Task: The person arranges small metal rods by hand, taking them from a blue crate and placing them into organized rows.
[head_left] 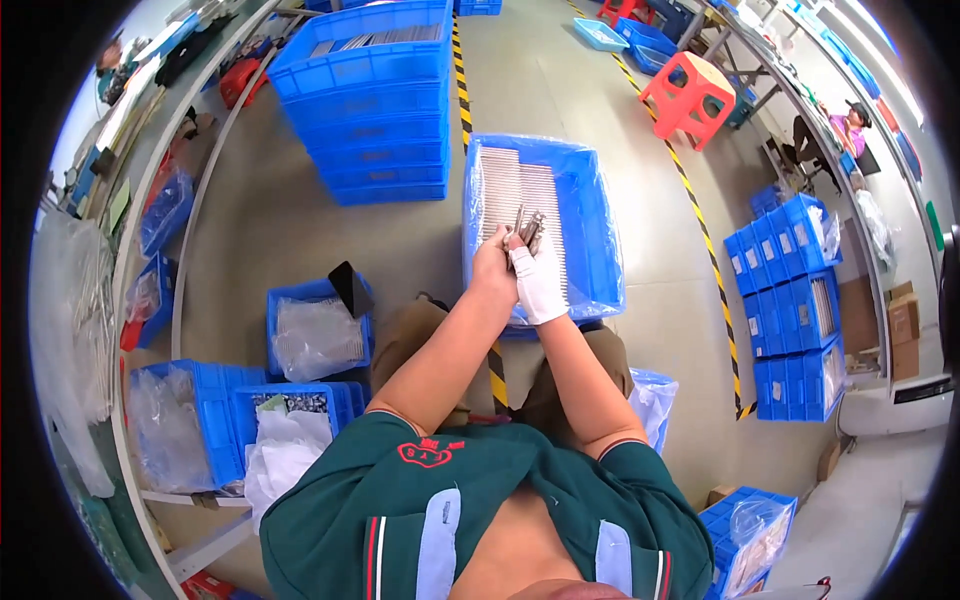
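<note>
Both hands come together over the near part of a blue crate (pixel 597 232) lined with clear plastic film. Between them is a small bunch of slim metal pieces (pixel 532 228), their ends sticking up past the fingers. My bare left hand (pixel 491 264) closes round the bunch from the left. My right hand (pixel 540 286), in a white glove with at least one fingertip bare, grips it from the right. Under the hands, tight rows of thin metal pieces (pixel 502 182) fill the crate's left and middle. The crate's blue inside shows along the right. The exact kind of piece is too small to tell.
A tall stack of blue crates (pixel 385 160) stands at the far left. Nearer are a crate with a plastic bag (pixel 318 335) and a dark flat phone-like thing (pixel 350 289). Rightward are a red stool (pixel 690 100), stacked blue bins (pixel 790 315) and a seated person (pixel 848 132).
</note>
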Available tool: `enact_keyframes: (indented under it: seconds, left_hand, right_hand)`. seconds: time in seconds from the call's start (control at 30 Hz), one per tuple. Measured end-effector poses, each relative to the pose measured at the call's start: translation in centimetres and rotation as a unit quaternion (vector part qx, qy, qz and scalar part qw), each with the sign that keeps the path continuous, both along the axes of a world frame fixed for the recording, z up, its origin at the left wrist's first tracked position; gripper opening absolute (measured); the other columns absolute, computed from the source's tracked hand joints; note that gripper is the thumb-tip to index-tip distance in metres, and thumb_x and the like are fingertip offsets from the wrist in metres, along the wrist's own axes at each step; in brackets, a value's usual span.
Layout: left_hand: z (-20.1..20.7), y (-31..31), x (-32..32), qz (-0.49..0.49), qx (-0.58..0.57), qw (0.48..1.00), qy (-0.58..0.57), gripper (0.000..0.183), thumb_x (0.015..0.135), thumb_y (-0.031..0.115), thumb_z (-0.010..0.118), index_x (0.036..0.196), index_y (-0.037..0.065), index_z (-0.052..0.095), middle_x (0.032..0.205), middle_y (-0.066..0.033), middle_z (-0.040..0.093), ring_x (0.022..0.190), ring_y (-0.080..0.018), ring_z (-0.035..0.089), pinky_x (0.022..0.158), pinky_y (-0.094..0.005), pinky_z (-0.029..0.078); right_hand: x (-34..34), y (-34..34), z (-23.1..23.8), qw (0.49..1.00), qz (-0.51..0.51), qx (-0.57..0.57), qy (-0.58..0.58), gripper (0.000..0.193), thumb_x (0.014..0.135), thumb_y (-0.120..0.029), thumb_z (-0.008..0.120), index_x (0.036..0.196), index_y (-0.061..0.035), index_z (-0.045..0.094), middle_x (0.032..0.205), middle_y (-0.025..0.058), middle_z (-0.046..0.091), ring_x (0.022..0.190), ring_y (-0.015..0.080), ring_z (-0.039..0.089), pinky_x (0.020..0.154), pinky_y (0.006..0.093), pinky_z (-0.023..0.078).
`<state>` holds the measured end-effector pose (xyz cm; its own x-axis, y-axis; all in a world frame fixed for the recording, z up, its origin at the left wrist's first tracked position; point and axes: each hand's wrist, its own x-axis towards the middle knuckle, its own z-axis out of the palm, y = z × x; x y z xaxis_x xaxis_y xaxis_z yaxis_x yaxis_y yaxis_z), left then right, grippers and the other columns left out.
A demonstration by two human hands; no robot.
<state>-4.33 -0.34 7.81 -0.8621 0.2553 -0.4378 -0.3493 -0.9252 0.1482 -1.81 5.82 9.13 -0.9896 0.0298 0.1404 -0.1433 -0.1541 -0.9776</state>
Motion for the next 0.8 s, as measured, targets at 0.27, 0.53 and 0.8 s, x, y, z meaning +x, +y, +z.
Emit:
enact_keyframes:
  seconds: [0.27,0.53,0.8]
  left_hand:
    - [-0.8,-4.3,-3.6,-0.042,-0.140,0.988,0.049,0.032,0.095,0.029,0.030,0.088,0.002,0.046,0.099,-0.0165,0.060,0.091,-0.0264,0.056,0.085,-0.0416,0.043]
    - [0.4,-3.7,-4.9,-0.154,-0.161,0.968,0.113,0.021,0.093,0.024,0.039,0.088,0.005,0.047,0.080,-0.0113,0.059,0.064,-0.0188,0.057,0.056,-0.0353,0.050]
    - [-0.8,-6.0,-5.9,-0.049,-0.049,0.983,0.170,0.021,0.093,0.025,0.042,0.085,0.006,0.043,0.059,-0.0036,0.044,0.045,-0.0099,0.034,0.044,-0.0259,0.035]
  right_hand:
    - [-1.8,2.4,-0.1,0.919,0.187,-0.294,-0.182,0.008,0.090,-0.015,0.046,0.094,-0.0080,0.045,0.069,0.0020,0.048,0.058,0.0113,0.046,0.046,0.0227,0.035]
    - [-3.0,3.2,0.8,0.837,0.337,-0.039,-0.430,0.020,0.080,-0.015,0.063,0.077,-0.0140,0.044,0.057,-0.0039,0.039,0.041,0.0032,0.029,0.035,0.0183,0.016]
    - [-4.4,1.9,3.1,0.855,0.325,0.057,-0.400,0.014,0.081,-0.017,0.062,0.082,-0.0125,0.049,0.062,-0.0032,0.045,0.044,0.0028,0.036,0.035,0.0148,0.020]
